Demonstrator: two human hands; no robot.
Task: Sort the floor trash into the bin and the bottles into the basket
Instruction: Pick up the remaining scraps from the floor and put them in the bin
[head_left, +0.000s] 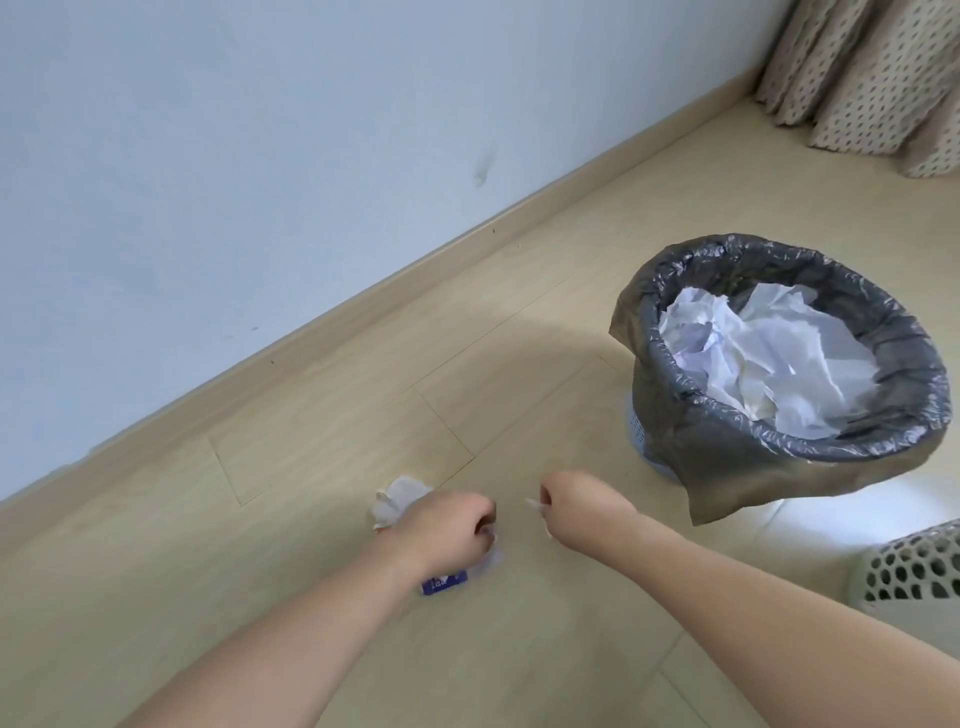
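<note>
Head: curtain (878, 78) beyond bin (727, 457)

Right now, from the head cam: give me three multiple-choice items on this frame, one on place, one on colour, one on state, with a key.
1. Where is the bin relative to the two hands?
A. to their right, farther off
B. to their left, against the wall
C. between them

2. What colour is the bin liner?
A. white
B. dark grey
C. blue

3. What is the state of the right hand?
A. flat and open on the floor
B. out of view
C. curled round a small white scrap

Key:
1. A, the bin stands right of and beyond both the left hand and the right hand.
2. B, the plastic draped over the rim is dark grey.
3. C, bits of white scrap poke out beside the curled fingers.
</note>
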